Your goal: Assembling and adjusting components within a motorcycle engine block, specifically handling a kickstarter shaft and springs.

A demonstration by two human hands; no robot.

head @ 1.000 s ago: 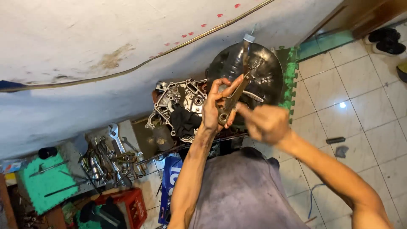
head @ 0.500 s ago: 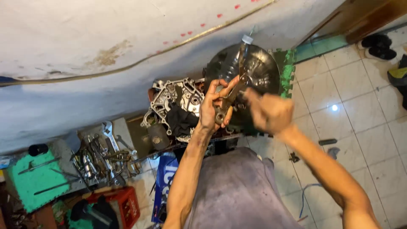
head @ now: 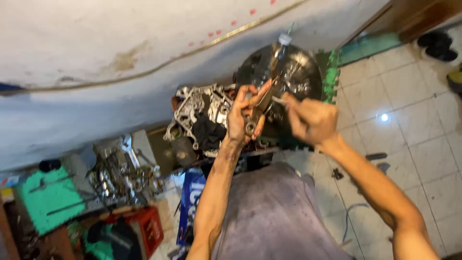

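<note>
Metal rod (head: 255,113) sits gripped in the left hand (head: 243,118), its ring end at six o'clock below the fingers. The right hand (head: 308,120), at three o'clock, pinches a thin tool (head: 278,100) touching the rod.

A silvery-grey engine casing (head: 199,113) and a dark round pan (head: 298,72) were seen. A red crate (head: 149,226) and green foam mats (head: 48,200) were noted on pale tiles (head: 409,120).

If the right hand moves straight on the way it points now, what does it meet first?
Probably the metal part held in the left hand; the right hand points its thin tool at it. Depth is unclear.
</note>
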